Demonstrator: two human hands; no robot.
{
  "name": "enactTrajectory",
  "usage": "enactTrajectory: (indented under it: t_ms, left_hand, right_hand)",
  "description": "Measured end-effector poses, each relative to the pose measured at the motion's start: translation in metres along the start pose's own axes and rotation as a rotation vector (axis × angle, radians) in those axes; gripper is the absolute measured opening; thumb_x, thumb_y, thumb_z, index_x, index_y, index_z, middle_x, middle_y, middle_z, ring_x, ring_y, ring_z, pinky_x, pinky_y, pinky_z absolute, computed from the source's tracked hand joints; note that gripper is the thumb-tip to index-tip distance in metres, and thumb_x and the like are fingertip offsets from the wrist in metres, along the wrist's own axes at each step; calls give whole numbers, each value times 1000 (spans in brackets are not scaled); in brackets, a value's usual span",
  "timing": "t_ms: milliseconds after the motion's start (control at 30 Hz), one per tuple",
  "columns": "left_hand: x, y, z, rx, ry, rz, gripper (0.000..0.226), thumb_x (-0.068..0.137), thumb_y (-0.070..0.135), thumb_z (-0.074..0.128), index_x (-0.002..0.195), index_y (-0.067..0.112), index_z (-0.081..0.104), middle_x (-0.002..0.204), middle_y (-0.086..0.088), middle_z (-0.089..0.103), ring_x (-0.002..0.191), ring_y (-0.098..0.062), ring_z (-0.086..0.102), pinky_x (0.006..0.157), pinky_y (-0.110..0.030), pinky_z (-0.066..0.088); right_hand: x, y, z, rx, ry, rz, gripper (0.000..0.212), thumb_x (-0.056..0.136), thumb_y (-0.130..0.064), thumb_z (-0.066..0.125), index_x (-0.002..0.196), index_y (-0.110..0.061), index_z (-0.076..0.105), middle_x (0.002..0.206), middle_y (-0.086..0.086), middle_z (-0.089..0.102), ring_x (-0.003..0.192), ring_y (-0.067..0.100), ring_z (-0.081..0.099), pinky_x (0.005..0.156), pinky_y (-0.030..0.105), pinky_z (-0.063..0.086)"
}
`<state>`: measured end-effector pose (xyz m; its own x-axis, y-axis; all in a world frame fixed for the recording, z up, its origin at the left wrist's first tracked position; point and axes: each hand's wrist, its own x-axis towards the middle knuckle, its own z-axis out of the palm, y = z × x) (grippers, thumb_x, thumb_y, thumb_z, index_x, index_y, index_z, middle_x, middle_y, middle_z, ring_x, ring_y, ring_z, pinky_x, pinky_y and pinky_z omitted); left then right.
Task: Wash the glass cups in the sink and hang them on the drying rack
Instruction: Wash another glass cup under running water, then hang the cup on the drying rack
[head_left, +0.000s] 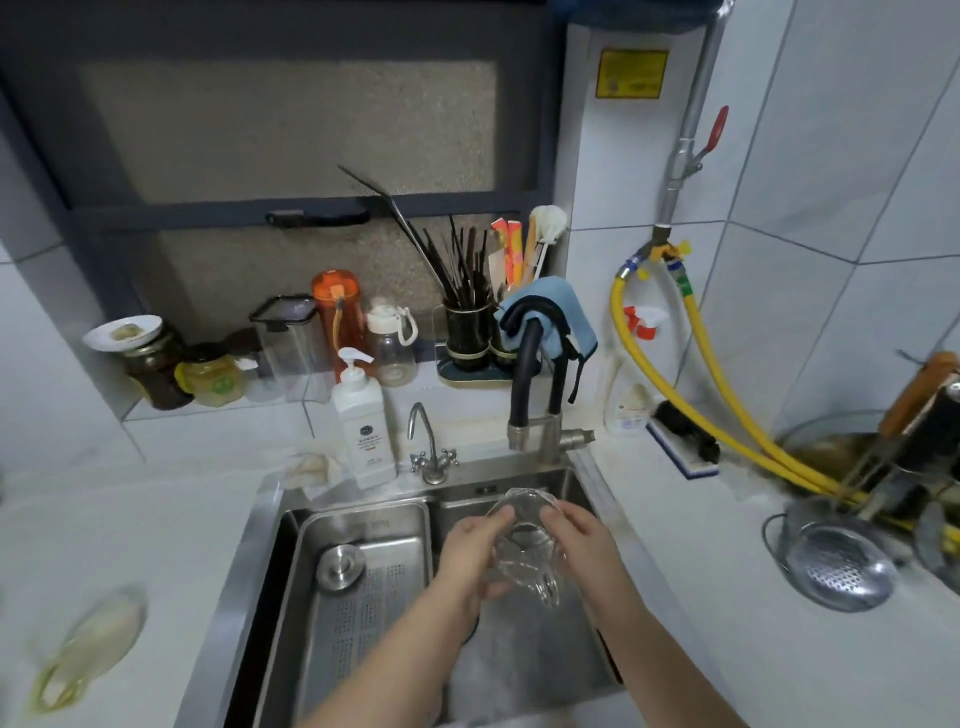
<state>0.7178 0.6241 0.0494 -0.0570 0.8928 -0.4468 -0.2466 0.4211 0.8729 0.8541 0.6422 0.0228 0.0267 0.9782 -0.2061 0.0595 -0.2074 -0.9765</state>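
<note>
A clear glass cup (524, 540) with a handle is held over the right part of the steel sink (249, 561), its mouth tilted up and away from me. My left hand (475, 551) grips its left side and my right hand (579, 540) grips its right side. The cup's handle points down between my wrists. A perforated steel tray (363, 587) fills the left part of the sink. The black and steel faucet (535, 405) rises just behind the cup. I see no drying rack for cups in this view.
A white soap pump bottle (363, 421) and a small tap (428, 447) stand behind the sink. Jars, a chopstick holder (467, 332) and a blue cloth (556, 312) line the back ledge. Right: yellow hoses (727, 395), a steel colander (836, 566), a brush (685, 441). A blurred yellowish object (88, 649) lies on the left counter.
</note>
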Motion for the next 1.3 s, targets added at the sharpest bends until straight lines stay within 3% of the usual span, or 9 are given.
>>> enactTrajectory:
  t_ms: [100,233,367,433,600,800,967,1100,1300]
  left_hand:
    - [-7,-13,3,-9,50,-5,27,87,39,67,105,19,61,94,3,60,85,-20,58,72,-34,53]
    - [-19,-26,1,-38,26,-72,33,87,47,64,115,29,62,100,-2,58,72,-22,59,71,-35,53]
    - [-32,-32,-7,-151,58,6,31,91,37,62,120,26,58,101,-4,62,69,-21,60,70,-37,56]
    - [-38,-33,-18,-183,130,53,42,86,37,69,123,20,58,110,-10,65,79,-23,61,71,-39,60]
    - [-60,-29,-61,-300,309,144,38,82,33,74,108,11,56,91,-9,63,81,-22,63,67,-34,58]
    - [-99,-26,-134,-306,429,222,26,74,39,79,85,16,70,84,-10,67,66,-17,64,62,-29,53]
    - [-137,-27,-203,-360,585,259,18,89,25,67,97,11,59,85,-8,67,70,-19,63,57,-27,52]
    - [-171,-34,-266,-365,664,277,42,85,35,71,117,11,59,109,-10,66,89,-23,63,68,-29,55]
    - [-222,-39,-370,-394,759,325,47,85,33,72,123,10,57,101,-4,66,84,-20,63,67,-27,54]
  right_hand:
    - [-11,0,-6,-12,-14,-7,44,85,-41,66,123,-19,61,117,1,68,107,17,65,100,45,49]
    - [-25,-1,-7,44,-53,-26,35,89,-24,65,122,-15,58,117,0,65,108,17,62,101,36,46]
    - [-32,-7,2,81,-122,-86,22,90,-15,64,109,-22,56,103,-8,64,94,3,61,83,19,46]
    - [-36,-11,11,42,-150,-118,22,88,-18,66,108,-20,57,107,-1,65,103,12,62,93,28,49]
    - [-48,-18,57,-99,-297,-173,33,86,-34,68,115,-31,52,115,-1,62,112,19,59,102,42,46]
    - [-75,-21,137,-136,-445,-197,35,87,-26,68,119,-22,56,116,2,59,112,17,56,100,31,44]
    - [-111,-17,211,-141,-552,-195,38,86,-27,69,121,-20,56,111,3,63,105,18,62,95,31,48]
    - [-148,-17,270,-106,-631,-179,37,88,-23,68,122,-19,55,111,2,60,105,16,59,94,29,47]
    - [-203,-3,373,-73,-715,-136,26,83,-28,73,103,-32,58,112,10,69,101,21,66,91,38,49]
